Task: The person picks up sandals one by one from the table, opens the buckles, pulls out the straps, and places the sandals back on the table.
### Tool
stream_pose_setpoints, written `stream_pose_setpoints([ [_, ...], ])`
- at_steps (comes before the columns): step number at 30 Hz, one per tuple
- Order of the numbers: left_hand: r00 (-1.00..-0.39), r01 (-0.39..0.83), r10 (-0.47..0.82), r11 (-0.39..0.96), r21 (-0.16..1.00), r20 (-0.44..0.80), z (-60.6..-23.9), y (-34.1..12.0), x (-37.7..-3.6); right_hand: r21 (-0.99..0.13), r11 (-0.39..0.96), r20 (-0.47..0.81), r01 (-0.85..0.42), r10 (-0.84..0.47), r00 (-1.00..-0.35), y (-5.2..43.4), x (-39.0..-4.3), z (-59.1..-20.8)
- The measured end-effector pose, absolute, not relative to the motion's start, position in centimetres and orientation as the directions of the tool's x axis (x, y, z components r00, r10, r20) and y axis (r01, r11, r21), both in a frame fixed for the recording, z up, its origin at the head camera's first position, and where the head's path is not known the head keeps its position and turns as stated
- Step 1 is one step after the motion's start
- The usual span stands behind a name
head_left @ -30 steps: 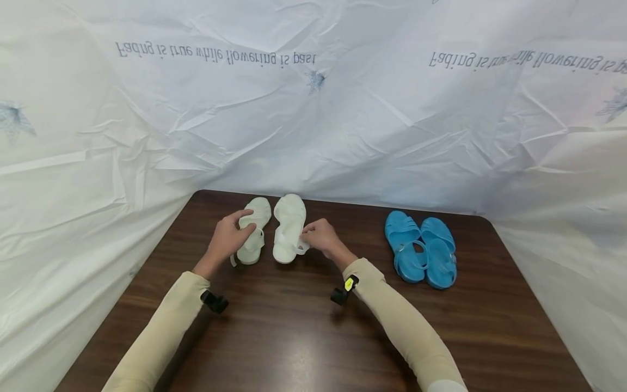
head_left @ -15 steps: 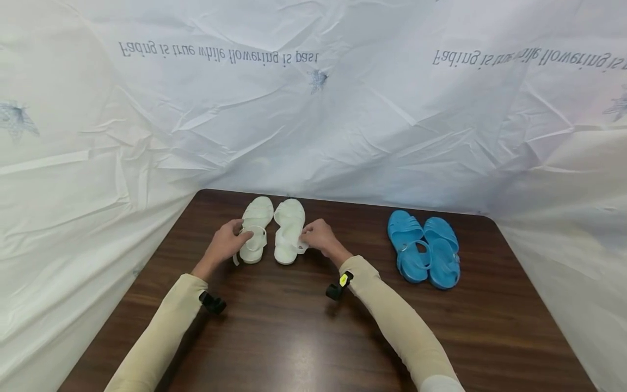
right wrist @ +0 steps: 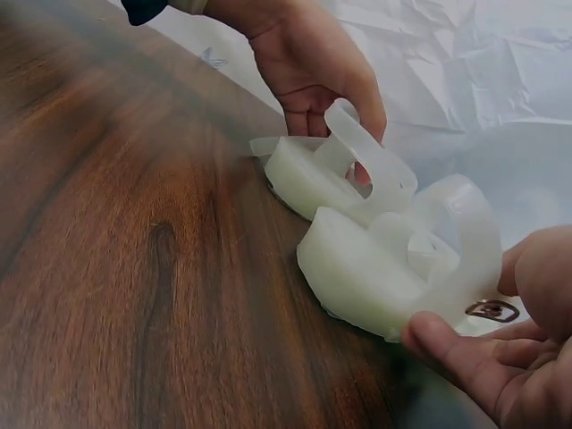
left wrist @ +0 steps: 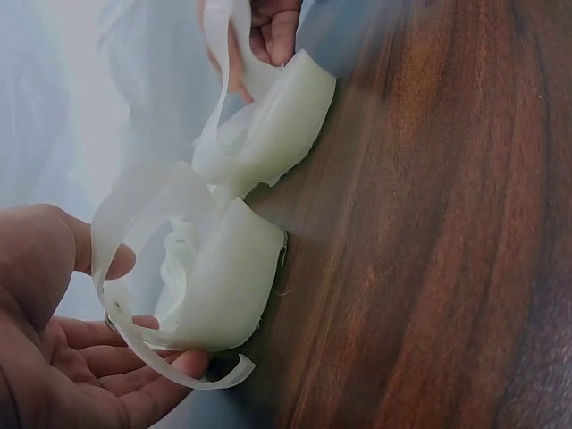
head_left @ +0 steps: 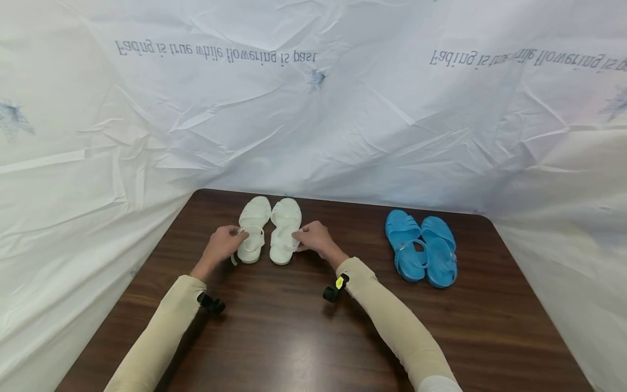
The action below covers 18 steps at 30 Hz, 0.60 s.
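Two white sandals stand side by side at the table's far left, toes toward the back. My left hand (head_left: 220, 246) grips the outer side of the left white sandal (head_left: 255, 211), its thumb at the ankle strap (left wrist: 143, 201) and its fingers low beside the sole. A loose strap end curls out below those fingers. On the other side, my right hand (head_left: 317, 239) holds the right white sandal (head_left: 283, 235) by its outer strap, near a metal buckle (right wrist: 492, 310). One fingertip of that hand presses low against the sole. The two sandals almost meet along their inner edges.
A pair of blue sandals (head_left: 405, 231) lies together on the right part of the dark wooden table (head_left: 274, 326). White printed sheeting (head_left: 313, 130) hangs behind the table's back edge and along both sides. A small black camera mount (head_left: 211, 303) sits on each wrist.
My left hand has come down from over the left white sandal to its outer side, its fingers closer together. The right white sandal has shifted slightly left, with my right hand following.
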State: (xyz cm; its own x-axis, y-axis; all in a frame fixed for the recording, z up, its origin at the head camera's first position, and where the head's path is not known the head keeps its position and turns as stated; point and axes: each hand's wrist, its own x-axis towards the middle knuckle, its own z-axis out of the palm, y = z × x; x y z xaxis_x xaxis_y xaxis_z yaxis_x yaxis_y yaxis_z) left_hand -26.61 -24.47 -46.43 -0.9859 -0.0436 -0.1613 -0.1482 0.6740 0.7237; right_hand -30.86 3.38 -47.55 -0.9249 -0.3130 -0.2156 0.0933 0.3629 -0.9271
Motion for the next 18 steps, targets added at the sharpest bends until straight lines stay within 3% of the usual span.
stream_pose_setpoints([
  [7, -0.986, -0.148, -0.045, 0.688, 0.710, -0.161, -46.3, -24.3, -26.6, -0.926, 0.344, -0.281, 0.157, -0.350, -0.893, 3.8, -30.4, -46.9],
  [18, -0.992, -0.092, 0.005, 0.655, 0.750, -0.125, -46.4, -24.7, -26.6, -0.916, 0.393, -0.245, 0.082, -0.386, -0.890, 4.8, -29.7, -45.9],
])
